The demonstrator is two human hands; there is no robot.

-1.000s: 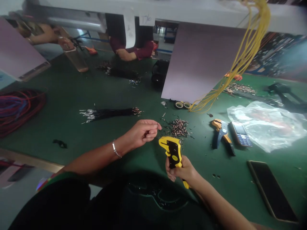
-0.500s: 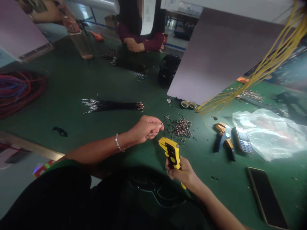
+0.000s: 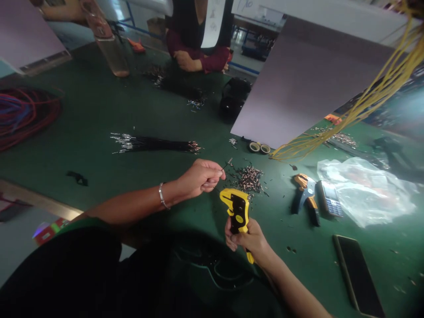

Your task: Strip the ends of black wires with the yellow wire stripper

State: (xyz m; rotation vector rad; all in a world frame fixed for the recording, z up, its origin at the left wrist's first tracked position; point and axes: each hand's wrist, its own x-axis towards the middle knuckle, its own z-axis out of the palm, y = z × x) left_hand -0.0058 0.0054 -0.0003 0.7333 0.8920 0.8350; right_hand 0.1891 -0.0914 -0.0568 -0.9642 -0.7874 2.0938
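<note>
Between thumb and fingertips, my left hand [image 3: 205,177] pinches a thin black wire [image 3: 226,166] whose pale tip points up and away from me. My right hand [image 3: 249,236] is wrapped round the handles of a yellow and black wire stripper [image 3: 237,210], its head tilted toward my left hand. The tool's jaws are apart from the wire. Just beyond the stripper lies a heap of short stripped wire ends [image 3: 251,178]. Farther left, a bundle of black wires [image 3: 155,144] rests flat on the green table [image 3: 99,112], with silvery ends to the left and coppery ends to the right.
To the right lie an orange and blue hand tool [image 3: 306,196], a keypad phone [image 3: 330,198], a clear plastic bag [image 3: 367,190] and a smartphone [image 3: 359,276]. Tape rolls [image 3: 259,148] sit below a grey panel [image 3: 308,79] beside yellow wires [image 3: 361,115]. Opposite, a person's hand [image 3: 187,61] rests on the table.
The wire stripper has turned so more of its side faces me. My left hand keeps its pinch on the wire almost in place. The whole view has shifted slightly.
</note>
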